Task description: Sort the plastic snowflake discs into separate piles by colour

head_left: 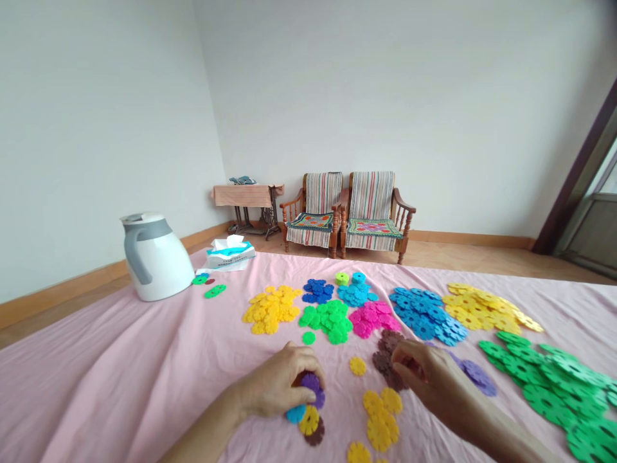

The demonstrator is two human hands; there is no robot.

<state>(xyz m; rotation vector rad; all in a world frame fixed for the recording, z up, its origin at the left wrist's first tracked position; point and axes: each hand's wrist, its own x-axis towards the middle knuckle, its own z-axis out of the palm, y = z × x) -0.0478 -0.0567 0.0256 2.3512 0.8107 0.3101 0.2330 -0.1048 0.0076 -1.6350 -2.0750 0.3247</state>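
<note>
My left hand (289,379) is curled with its thumb and fingers around purple notched plastic discs (314,388), low over the pink cloth. Just below it lie a blue disc (295,413), a yellow disc (309,420) and a brown disc (315,432), partly overlapping. At the right edge of the brown disc pile (384,360), my right hand (424,370) has thumb and fingers pinched together. Whatever is between those fingertips is hidden. Purple discs (475,376) lie partly behind that hand. Between my hands are a single yellow disc (357,366) and a small yellow group (382,421).
Colour-sorted piles include yellow (272,310), bright green (330,319), pink (373,318), blue (424,312) and large green discs (554,379). A white jug (161,263) and tissue box (230,254) stand at left. Two wooden chairs (373,212) are beyond the cloth-covered surface (193,354).
</note>
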